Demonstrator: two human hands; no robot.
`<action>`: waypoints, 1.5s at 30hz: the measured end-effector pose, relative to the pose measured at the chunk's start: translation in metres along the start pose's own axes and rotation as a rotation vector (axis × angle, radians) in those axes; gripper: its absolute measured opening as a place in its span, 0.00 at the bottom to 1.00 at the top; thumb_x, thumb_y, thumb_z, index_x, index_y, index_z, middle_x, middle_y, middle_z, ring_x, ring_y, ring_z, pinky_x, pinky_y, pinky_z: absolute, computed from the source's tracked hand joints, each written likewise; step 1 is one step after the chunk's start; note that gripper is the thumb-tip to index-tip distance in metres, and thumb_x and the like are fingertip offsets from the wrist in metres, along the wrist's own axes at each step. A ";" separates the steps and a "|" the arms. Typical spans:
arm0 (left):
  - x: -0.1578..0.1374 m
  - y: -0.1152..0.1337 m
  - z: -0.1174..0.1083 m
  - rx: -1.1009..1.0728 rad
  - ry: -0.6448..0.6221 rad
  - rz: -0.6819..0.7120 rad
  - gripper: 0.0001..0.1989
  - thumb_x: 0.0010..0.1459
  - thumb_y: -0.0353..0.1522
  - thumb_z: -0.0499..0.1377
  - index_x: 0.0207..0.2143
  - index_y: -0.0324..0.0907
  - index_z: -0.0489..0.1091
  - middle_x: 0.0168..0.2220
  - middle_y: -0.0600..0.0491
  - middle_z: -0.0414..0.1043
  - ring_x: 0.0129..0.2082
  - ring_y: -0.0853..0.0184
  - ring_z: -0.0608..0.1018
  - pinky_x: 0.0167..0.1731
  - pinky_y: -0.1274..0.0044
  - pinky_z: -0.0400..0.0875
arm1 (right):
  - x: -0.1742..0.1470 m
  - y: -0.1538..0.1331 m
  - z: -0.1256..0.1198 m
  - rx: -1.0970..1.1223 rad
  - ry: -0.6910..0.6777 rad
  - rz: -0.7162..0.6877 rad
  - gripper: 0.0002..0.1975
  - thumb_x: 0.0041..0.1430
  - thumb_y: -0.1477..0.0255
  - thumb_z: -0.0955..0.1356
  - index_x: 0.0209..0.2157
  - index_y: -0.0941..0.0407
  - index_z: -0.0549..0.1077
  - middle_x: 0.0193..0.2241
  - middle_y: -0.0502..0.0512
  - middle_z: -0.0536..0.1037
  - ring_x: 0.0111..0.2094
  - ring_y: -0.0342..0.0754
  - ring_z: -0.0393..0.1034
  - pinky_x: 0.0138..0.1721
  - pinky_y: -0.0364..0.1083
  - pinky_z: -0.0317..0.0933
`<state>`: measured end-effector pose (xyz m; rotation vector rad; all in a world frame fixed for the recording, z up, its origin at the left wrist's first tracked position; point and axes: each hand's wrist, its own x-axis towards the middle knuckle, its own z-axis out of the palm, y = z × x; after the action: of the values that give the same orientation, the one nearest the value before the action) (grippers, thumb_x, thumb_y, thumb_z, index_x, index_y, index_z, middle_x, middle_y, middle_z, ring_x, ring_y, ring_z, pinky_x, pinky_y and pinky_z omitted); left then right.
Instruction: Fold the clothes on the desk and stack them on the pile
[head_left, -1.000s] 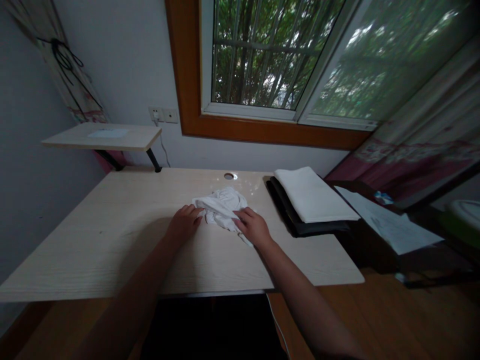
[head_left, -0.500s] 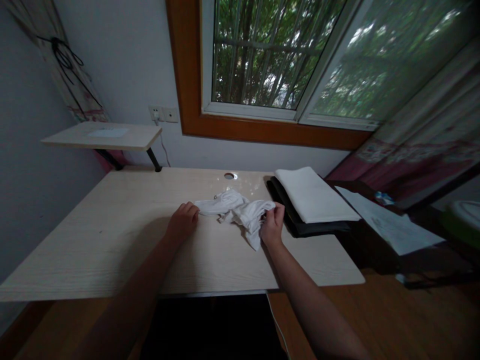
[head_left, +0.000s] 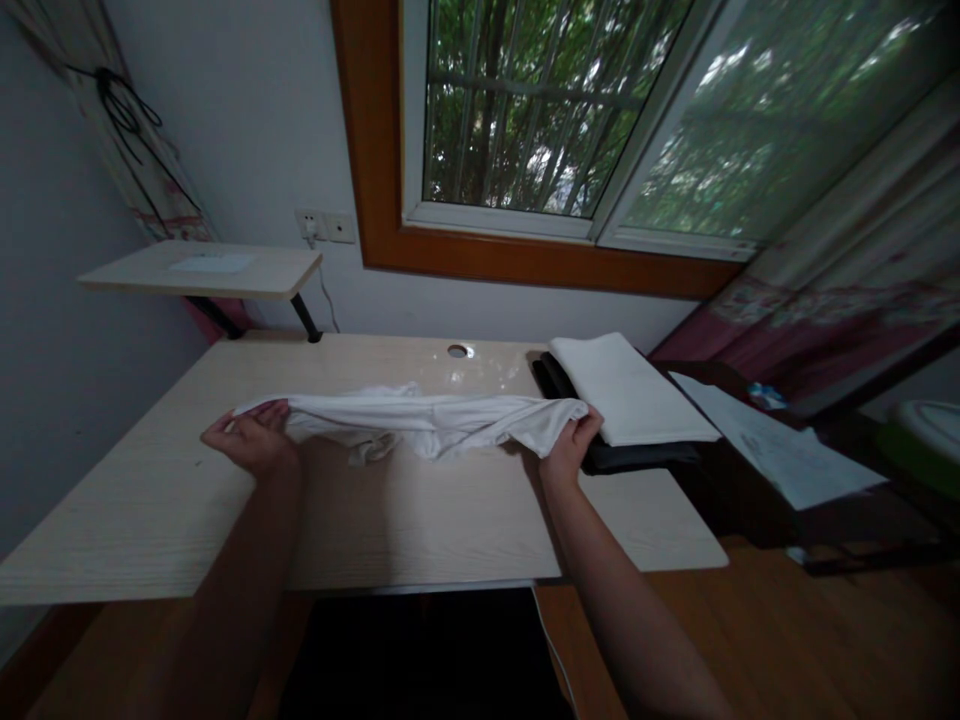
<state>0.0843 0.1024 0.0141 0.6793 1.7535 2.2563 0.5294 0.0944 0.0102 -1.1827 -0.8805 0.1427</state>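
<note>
A crumpled white garment is stretched sideways between my two hands, just over the pale wooden desk. My left hand pinches its left end, fingers closed on the fabric. At the opposite end, my right hand grips a corner between thumb and fingers, close beside the folded stack. The cloth's upper edge is pulled nearly straight, while its loose lower parts hang in folds. What kind of garment it is cannot be made out.
Folded white cloth lies on folded black cloth at the desk's right. A raised shelf stands at the back left. Beyond the right edge, a paper sheet rests on a dark surface. The window is behind the desk.
The bunched garment has been pulled out wide. My left hand has moved far to the left with its end, and my right hand has shifted slightly right.
</note>
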 end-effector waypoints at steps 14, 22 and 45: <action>-0.048 0.019 0.007 0.406 -1.019 0.712 0.15 0.64 0.39 0.55 0.25 0.45 0.67 0.27 0.51 0.70 0.32 0.63 0.73 0.37 0.68 0.72 | -0.021 -0.033 0.000 -0.166 -0.421 -0.545 0.08 0.63 0.72 0.68 0.43 0.51 0.76 0.48 0.59 0.72 0.58 0.59 0.65 0.63 0.68 0.57; -0.058 0.013 0.017 0.583 -1.221 0.902 0.17 0.59 0.34 0.59 0.51 0.47 0.74 0.52 0.46 0.77 0.53 0.54 0.75 0.57 0.59 0.68 | -0.041 -0.037 0.021 -0.197 -1.277 -0.744 0.09 0.64 0.64 0.71 0.44 0.50 0.79 0.45 0.59 0.79 0.49 0.56 0.72 0.49 0.57 0.71; -0.042 0.009 0.006 0.487 -0.497 0.585 0.16 0.64 0.38 0.52 0.46 0.41 0.74 0.43 0.47 0.78 0.44 0.61 0.79 0.47 0.73 0.71 | -0.013 -0.005 0.006 -0.219 -0.222 -0.109 0.15 0.71 0.57 0.61 0.46 0.54 0.67 0.42 0.58 0.74 0.45 0.53 0.69 0.50 0.54 0.63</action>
<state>0.1245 0.0870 0.0140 1.8706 2.0060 1.6741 0.5151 0.0897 0.0087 -1.3356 -1.1767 0.0916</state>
